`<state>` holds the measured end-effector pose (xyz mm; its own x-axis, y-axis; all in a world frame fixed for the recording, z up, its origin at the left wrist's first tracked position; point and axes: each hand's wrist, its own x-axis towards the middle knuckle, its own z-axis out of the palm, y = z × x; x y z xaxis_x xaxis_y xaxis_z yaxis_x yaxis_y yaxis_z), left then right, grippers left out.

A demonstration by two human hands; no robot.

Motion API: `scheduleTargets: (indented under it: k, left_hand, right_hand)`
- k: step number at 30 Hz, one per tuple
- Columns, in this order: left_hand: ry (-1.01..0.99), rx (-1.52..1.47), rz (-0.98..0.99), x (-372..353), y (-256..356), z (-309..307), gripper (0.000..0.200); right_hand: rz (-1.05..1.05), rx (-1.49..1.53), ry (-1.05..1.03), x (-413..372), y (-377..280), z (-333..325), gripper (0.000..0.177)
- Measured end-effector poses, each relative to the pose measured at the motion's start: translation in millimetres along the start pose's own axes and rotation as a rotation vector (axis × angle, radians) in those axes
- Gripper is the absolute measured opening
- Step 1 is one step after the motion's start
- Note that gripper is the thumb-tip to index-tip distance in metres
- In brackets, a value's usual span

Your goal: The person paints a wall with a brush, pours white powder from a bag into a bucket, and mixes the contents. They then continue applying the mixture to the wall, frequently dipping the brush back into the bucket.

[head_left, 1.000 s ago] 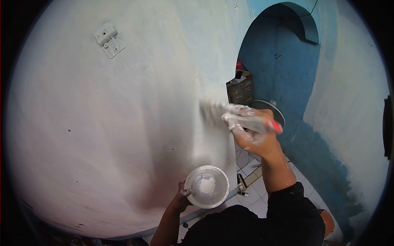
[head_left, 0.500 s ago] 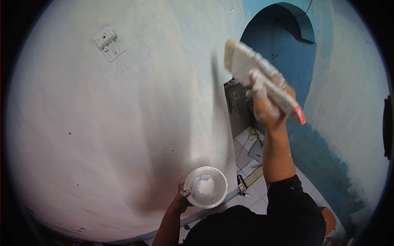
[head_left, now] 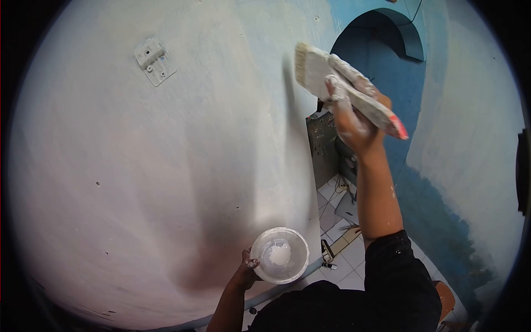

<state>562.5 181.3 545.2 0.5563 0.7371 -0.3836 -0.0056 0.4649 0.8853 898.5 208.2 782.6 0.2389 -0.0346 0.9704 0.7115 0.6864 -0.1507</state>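
Note:
My right hand [head_left: 357, 119], smeared with white paint, is closed around a wide paintbrush [head_left: 318, 69]. The brush is coated in white, has pale bristles pointing up and left, and a red handle end. Its bristles are close to the pale wall [head_left: 166, 144], near the edge of the arched opening. Lower down, my left hand [head_left: 248, 268] grips the rim of a translucent plastic tub [head_left: 301, 252] with the thumb over the edge. A small pool of white paint [head_left: 280, 254] lies at the tub's bottom.
A metal bracket [head_left: 155, 62] is fixed to the wall at upper left. The blue arched niche [head_left: 381, 72] stands at upper right, beside a wall partly covered in white. Below, a tiled floor [head_left: 348, 271] holds cables and a grey flat object [head_left: 347, 207]. An orange-brown seat [head_left: 445, 299] is at lower right.
My right hand has moved the brush up and to the left. The tub in my left hand stays nearly in place; the view has shifted slightly.

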Motion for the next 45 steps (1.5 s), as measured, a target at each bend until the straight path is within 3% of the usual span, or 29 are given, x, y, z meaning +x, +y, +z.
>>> scheduleTargets:
  k: [3,4,7,8,11,12,15,16,19,20,23,24,27,28,31,32,35,37,39,42,45]
  left_hand:
    - [-0.008,-0.018,0.025,2.4,-3.3,-1.9,0.105]
    - [0.0,-0.027,0.034,3.9,-6.1,-4.6,0.105]
    - [-0.019,-0.017,0.009,5.4,-6.2,-9.4,0.103]
    - [-0.022,-0.016,0.006,4.9,-5.3,-8.9,0.103]
    - [-0.026,-0.019,0.015,-2.7,2.3,3.6,0.102]
    - [-0.026,-0.02,0.02,-4.9,5.3,7.0,0.102]
    - [0.014,-0.018,0.024,-2.7,-1.3,2.4,0.1]
    - [0.035,-0.018,0.024,-2.1,-4.8,-1.0,0.1]
    - [-0.003,-0.002,0.035,-1.2,-5.1,-5.0,0.098]
    - [0.011,-0.007,0.026,0.4,-7.7,-7.0,0.096]
    - [0.038,-0.011,0.001,0.8,-12.2,-8.9,0.092]
    - [0.037,-0.008,0.004,0.1,-9.4,-5.7,0.091]
    - [0.011,-0.01,0.021,-1.8,-2.8,0.7,0.096]
    - [0.002,-0.014,0.032,-1.8,-1.0,1.4,0.099]
    - [0.008,-0.009,0.016,-3.1,1.2,1.4,0.098]
    - [0.01,-0.016,0.013,-1.0,-2.2,-1.6,0.093]
    - [0.006,-0.035,0.003,1.5,-10.3,-9.8,0.082]
    - [-0.013,-0.044,0.015,-0.7,-5.8,-5.6,0.079]
    - [-0.032,-0.044,0.046,5.6,-13.2,-11.0,0.081]
    - [0.005,-0.008,0.025,3.8,-5.6,-5.5,0.092]
    - [0.034,0.016,-0.011,-1.1,0.9,0.9,0.098]
  right_hand:
    - [-0.05,-0.064,-0.177,-14.2,24.2,13.9,0.019]
    - [0.009,-0.261,-0.297,-9.2,3.9,3.9,0.013]
    - [-0.113,0.013,-0.111,-5.3,-25.4,-8.2,0.013]
    - [-0.116,-0.039,-0.02,-1.7,-28.3,-9.0,0.016]
    - [0.026,-0.036,0.063,22.7,-30.5,-12.6,0.012]
    - [-0.059,-0.07,0.1,26.0,-15.0,-6.0,0.012]
    - [-0.043,-0.073,0.063,6.7,34.8,19.7,0.011]
    - [0.026,-0.146,-0.087,4.0,30.4,11.9,0.014]
    - [0.417,0.052,-0.111,8.4,-14.2,-7.5,0.025]
    - [0.203,0.003,0.045,8.5,-10.3,-3.6,0.026]
    - [0.3,0.123,0.163,23.9,-4.2,0.6,0.022]
    - [0.358,0.288,0.222,25.4,-4.8,10.3,0.022]
    - [0.146,-0.179,-0.201,7.1,28.1,9.5,0.022]
    - [0.141,-0.282,-0.183,5.1,20.6,4.7,0.023]
    - [0.279,0.135,0.023,16.6,-12.5,2.0,0.023]
    - [0.206,0.043,0.086,20.3,-13.5,2.1,0.023]
    - [0.341,0.207,0.202,24.9,0.3,15.5,0.022]
    - [0.225,-0.167,-0.182,13.4,29.4,12.2,0.02]
    - [0.31,-0.351,-0.361,19.4,5.7,-12.7,0.02]
    - [0.098,0.022,0.014,25.5,-14.8,-12.4,0.023]
    - [0.216,0.097,0.033,44.4,-20.6,-1.5,0.026]
